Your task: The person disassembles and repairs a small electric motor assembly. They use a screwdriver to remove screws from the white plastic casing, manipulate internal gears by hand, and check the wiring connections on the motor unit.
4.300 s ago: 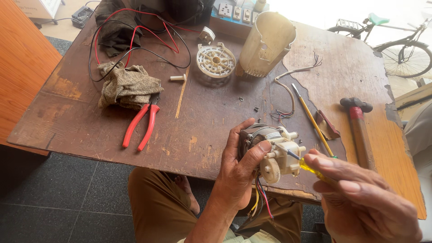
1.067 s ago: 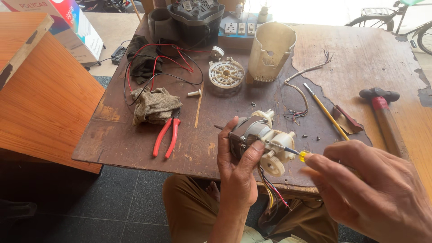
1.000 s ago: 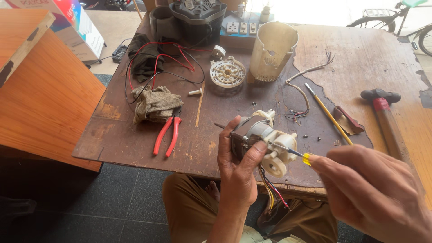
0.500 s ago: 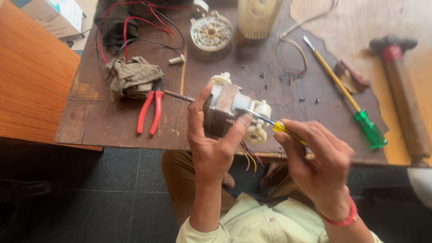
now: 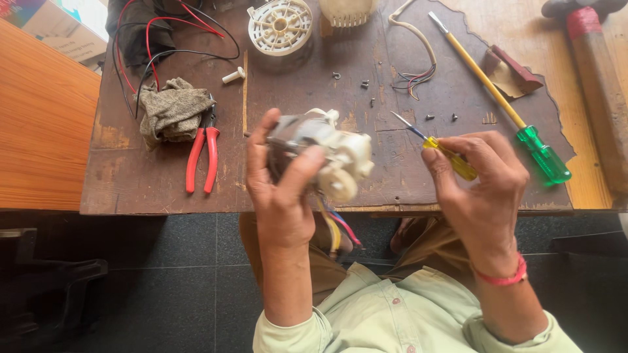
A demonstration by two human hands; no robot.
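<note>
While the left hand clasps one small motor above the table's near edge, the right hand pinches one yellow-handled screwdriver just beside it. Beyond lie one green-handled screwdriver, one pair of red pliers, one rag, one hammer.

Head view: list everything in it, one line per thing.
motor: 1, white and grey, in left hand
small screwdriver: 1, yellow handle, in right hand
long screwdriver: 1, yellow shaft, green handle, table right
pliers: 1, red handles, table left
rag: 1, grey-brown, above pliers
wires: several, red and black, top left
round part: 1, cream, top centre
hammer: 1, wooden handle, far right
screws: several, dark, table centre
table: 1, brown wood
left hand: 1
right hand: 1
</note>
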